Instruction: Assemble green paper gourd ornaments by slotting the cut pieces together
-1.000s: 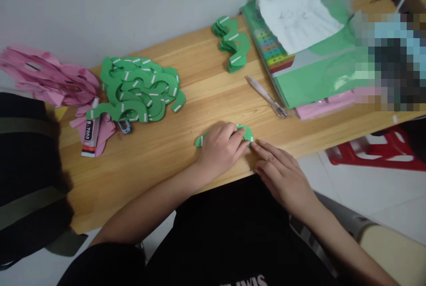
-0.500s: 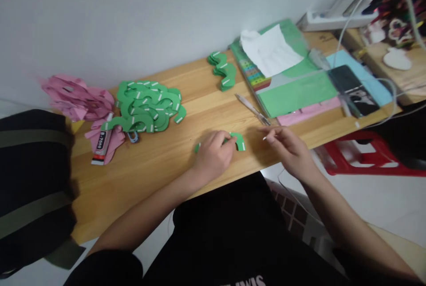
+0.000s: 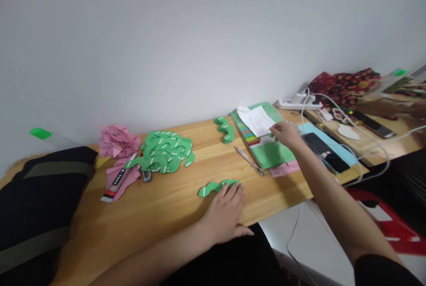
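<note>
My left hand [image 3: 226,210] lies flat, fingers stretched, over the right part of a wavy green cut-out [image 3: 209,188] with white strips on it. The fingers cover some of that piece. Out to the right, my right hand [image 3: 286,135] is closed in a pinch at the edge of a crumpled white sheet [image 3: 258,119]. What its fingertips hold, if anything, is too small to make out. The sheet rests on a green folder [image 3: 271,155]. A pen [image 3: 249,160] lies between my hands.
Left are a pile of green cut-outs [image 3: 166,150], pink scraps [image 3: 120,142], a glue tube [image 3: 115,184] and a dark bag [image 3: 40,206]. A small green stack [image 3: 224,130] sits near the wall. Right are phones, cables, a power strip [image 3: 299,103] and another person's hand [image 3: 418,109].
My right hand has moved away from the cut-out, up and right to the white sheet. My left hand has gone from curled fingers to flat on the green piece. The view has tilted up.
</note>
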`<state>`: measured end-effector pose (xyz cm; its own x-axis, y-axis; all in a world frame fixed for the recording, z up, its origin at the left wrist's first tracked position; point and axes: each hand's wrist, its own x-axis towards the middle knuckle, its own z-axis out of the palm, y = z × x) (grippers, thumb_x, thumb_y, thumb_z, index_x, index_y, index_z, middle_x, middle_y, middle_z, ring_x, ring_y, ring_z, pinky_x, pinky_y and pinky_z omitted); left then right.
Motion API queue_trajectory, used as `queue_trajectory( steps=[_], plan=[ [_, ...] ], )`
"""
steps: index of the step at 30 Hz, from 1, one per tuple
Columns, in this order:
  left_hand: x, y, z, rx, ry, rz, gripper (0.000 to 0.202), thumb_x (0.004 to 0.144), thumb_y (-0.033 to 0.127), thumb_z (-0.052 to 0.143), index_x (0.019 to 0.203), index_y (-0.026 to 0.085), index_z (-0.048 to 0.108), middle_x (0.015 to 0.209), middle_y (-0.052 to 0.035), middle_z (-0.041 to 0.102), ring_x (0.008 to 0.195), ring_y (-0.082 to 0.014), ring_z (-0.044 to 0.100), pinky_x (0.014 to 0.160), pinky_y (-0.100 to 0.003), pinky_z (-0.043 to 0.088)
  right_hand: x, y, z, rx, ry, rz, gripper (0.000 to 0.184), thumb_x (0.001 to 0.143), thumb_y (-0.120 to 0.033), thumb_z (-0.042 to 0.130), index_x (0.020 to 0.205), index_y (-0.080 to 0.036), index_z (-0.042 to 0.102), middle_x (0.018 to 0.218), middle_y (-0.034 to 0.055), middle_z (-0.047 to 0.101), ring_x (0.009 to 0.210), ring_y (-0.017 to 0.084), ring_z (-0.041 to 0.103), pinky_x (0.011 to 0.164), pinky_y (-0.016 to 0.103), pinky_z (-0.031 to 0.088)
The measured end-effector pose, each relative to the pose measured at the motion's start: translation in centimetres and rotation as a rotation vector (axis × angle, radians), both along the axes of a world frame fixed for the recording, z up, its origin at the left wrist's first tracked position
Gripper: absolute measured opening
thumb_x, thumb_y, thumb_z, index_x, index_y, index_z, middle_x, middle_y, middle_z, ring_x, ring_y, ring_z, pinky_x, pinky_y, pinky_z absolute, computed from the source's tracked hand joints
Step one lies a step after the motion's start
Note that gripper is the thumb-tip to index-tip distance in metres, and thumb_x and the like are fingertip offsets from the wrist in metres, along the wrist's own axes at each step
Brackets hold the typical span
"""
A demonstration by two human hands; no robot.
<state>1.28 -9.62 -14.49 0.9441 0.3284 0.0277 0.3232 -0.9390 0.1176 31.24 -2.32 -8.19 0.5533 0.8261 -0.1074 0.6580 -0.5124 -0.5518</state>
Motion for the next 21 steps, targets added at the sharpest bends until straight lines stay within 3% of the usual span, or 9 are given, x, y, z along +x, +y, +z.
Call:
queue_trajectory(
  steps=[2,6,9,13,17,21],
  plan=[
    [0.4,0.4,0.4,-0.036,-0.041,0.014,0.069,0.085,0.064,0.052,0.123,0.007,0.060,0.133,-0.0160,0.060,0.127,-0.0291,0.051,0.109,-0.041,0.037,0.3,2.1,0.2,-0.053,-0.001,0.013,0.033,0.092,-0.035,0.057,0.120,-0.017,0.058,0.120,0.0087,0.061,0.101,0.020,0.063,0.085,0.041,0.054],
    [0.8,1.3,0.9,-0.059,-0.106,0.047,0.034,0.086,0.042,0.064,0.107,0.015,0.064,0.121,-0.0088,0.065,0.115,-0.0232,0.057,0.101,-0.036,0.045,0.4,4.9,0.9,-0.088,-0.016,0.035,0.036,0.092,-0.035,0.058,0.122,-0.016,0.057,0.122,0.0099,0.060,0.103,0.021,0.062,0.086,0.042,0.054],
    [0.6,2.0,1.1,-0.043,-0.145,0.126,0.041,0.082,0.037,0.069,0.114,0.014,0.060,0.128,-0.0122,0.060,0.121,-0.0262,0.054,0.103,-0.040,0.044,0.3,5.8,1.6,-0.075,-0.051,0.034,0.036,0.092,-0.035,0.058,0.123,-0.016,0.056,0.122,0.0097,0.060,0.103,0.021,0.062,0.086,0.043,0.054],
    [-0.8,3.0,1.7,-0.058,-0.165,0.254,0.050,0.074,0.036,0.077,0.113,0.010,0.060,0.124,-0.0165,0.061,0.116,-0.0309,0.055,0.098,-0.045,0.046,0.1,5.0,2.0,-0.030,-0.120,0.048,0.036,0.092,-0.035,0.058,0.122,-0.016,0.056,0.122,0.0092,0.060,0.102,0.021,0.062,0.085,0.042,0.054],
    [-3.6,3.8,2.2,-0.111,-0.161,0.348,0.039,0.077,0.031,0.074,0.109,0.013,0.061,0.120,-0.0150,0.061,0.112,-0.0305,0.056,0.094,-0.047,0.047,0.2,3.4,2.1,0.043,-0.227,0.061,0.025,0.092,-0.025,0.056,0.113,-0.014,0.064,0.112,0.0105,0.067,0.101,0.022,0.064,0.088,0.040,0.052],
    [-6.6,4.6,1.7,-0.166,-0.161,0.446,0.023,0.082,0.026,0.067,0.102,0.015,0.065,0.116,-0.0134,0.060,0.109,-0.0296,0.055,0.093,-0.048,0.046,1.0,3.1,1.6,0.108,-0.341,0.070,0.030,0.085,-0.016,0.052,0.108,-0.012,0.070,0.105,0.0138,0.072,0.105,0.030,0.064,0.091,0.041,0.048]
  ],
)
